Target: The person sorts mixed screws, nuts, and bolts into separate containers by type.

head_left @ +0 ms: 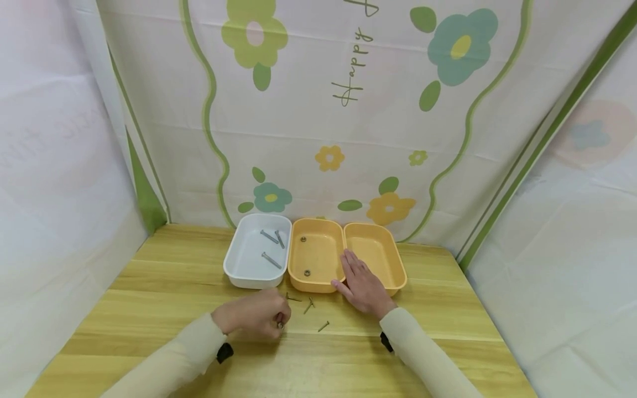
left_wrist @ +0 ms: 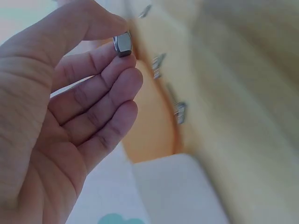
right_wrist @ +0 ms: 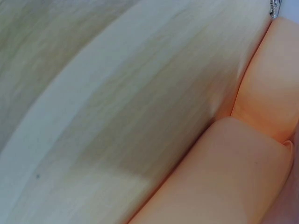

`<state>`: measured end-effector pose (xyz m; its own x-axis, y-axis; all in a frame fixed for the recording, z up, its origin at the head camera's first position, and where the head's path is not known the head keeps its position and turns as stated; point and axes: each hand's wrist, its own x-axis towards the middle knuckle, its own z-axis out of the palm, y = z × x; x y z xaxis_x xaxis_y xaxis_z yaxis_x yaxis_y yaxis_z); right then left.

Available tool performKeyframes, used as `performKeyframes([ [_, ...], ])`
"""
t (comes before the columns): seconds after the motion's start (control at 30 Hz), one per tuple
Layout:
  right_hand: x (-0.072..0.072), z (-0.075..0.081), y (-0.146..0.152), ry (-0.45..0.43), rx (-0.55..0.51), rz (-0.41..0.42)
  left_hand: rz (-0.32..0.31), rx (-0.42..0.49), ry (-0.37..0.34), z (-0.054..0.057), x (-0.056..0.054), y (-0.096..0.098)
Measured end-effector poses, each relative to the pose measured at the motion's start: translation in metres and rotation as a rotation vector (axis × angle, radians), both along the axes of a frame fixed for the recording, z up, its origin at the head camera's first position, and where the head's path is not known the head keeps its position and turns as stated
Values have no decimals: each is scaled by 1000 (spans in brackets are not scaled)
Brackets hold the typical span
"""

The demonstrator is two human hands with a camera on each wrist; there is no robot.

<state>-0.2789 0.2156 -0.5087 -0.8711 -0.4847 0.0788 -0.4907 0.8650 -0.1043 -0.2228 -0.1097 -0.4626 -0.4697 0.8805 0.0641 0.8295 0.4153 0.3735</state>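
My left hand (head_left: 261, 314) is over the table in front of the white tray, pinching a metal nut (left_wrist: 123, 44) between thumb and index finger. The left wrist view shows its other fingers loosely bent beside the nut. My right hand (head_left: 365, 287) lies with fairly straight fingers across the adjoining rims of the middle orange tray (head_left: 318, 283) and the right orange tray (head_left: 398, 265). Two nuts (head_left: 307, 273) sit in the middle tray. Between the hands, several small screws (head_left: 323, 326) lie on the wood. The right wrist view hardly shows that hand.
A white tray (head_left: 239, 265) on the left holds three long bolts (head_left: 271, 260). The three trays stand side by side at the back of the wooden table (head_left: 164, 287), against a flower-printed cloth (head_left: 298, 121). Cloth walls rise on both sides.
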Motion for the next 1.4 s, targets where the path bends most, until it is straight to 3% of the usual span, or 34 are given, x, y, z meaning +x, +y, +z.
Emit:
performKeyframes([
  [0.4, 2, 0, 0, -12, -16, -4, 11, 107, 134, 42, -30, 1],
  [0.7, 2, 0, 1, 9, -27, 5, 103, 131, 231, 55, -52, 10],
  [0.83, 2, 0, 1, 5, -22, 1, 161, 150, 252, 56, -65, 14],
  [1.03, 2, 1, 1, -1, -14, -8, 172, 178, 296, 53, -81, 24],
  [1.17, 2, 3, 1, -6, -14, -14, 191, 159, 336, 46, -90, 32],
  [1.4, 2, 0, -1, -8, -14, -14, 197, 138, 337, 28, -102, 39],
])
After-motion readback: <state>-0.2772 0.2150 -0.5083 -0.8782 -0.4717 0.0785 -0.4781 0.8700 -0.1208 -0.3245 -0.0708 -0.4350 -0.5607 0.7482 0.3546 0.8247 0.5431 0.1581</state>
